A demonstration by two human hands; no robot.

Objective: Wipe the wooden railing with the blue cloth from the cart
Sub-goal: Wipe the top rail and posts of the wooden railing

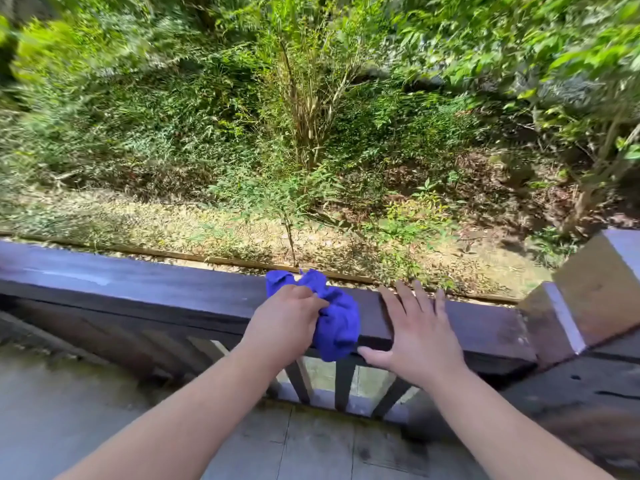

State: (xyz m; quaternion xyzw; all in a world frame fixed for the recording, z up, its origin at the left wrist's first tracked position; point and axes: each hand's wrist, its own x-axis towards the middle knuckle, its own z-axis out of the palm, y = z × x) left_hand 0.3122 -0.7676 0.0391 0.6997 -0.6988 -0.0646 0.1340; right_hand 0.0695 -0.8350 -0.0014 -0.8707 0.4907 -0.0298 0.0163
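Note:
A dark wooden railing [138, 289] runs across the view from left to right. A crumpled blue cloth [337, 323] lies over its top and hangs down the near side. My left hand [284, 320] grips the cloth's left part, fingers curled into the fabric, on top of the rail. Just right of the cloth, my right hand [415, 334] rests flat on the rail with fingers spread and the thumb on the near edge.
A thick wooden corner post [588, 299] ends the railing at the right. Dark balusters [344, 382] stand below the rail. Grey deck boards [311, 445] lie underfoot. Beyond the rail are grass, bushes and trees [304, 116].

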